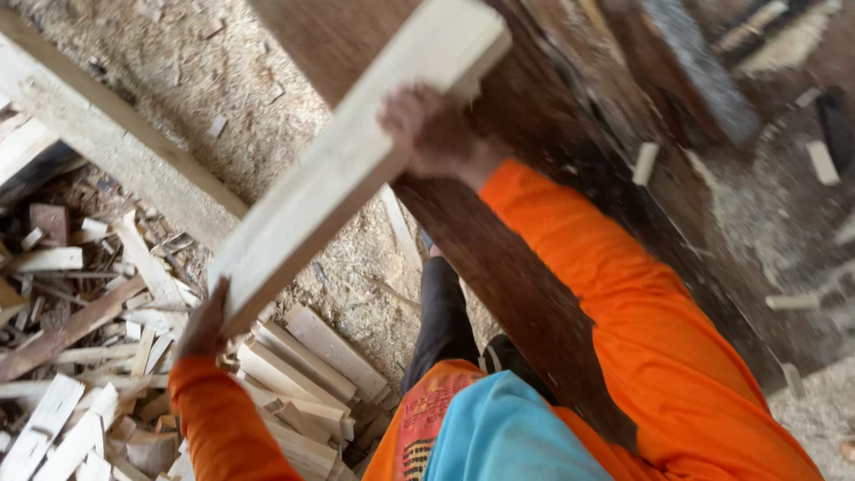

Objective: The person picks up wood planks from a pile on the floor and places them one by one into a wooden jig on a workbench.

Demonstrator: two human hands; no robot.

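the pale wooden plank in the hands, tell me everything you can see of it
The pale wooden plank is a flat, light, raw-looking board with squared edges and a clean-cut upper end. It slants from lower left to upper right, held above the sawdust-covered ground. The left hand grips its lower end; the right hand clasps its edge near the upper end. It looks motion-blurred.

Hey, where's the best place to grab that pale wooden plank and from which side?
Grip the pale plank near its two ends, from the long edges. It is long, flat and tilted, so spaced holds steady it: the left hand at the lower end, the right hand near the upper.
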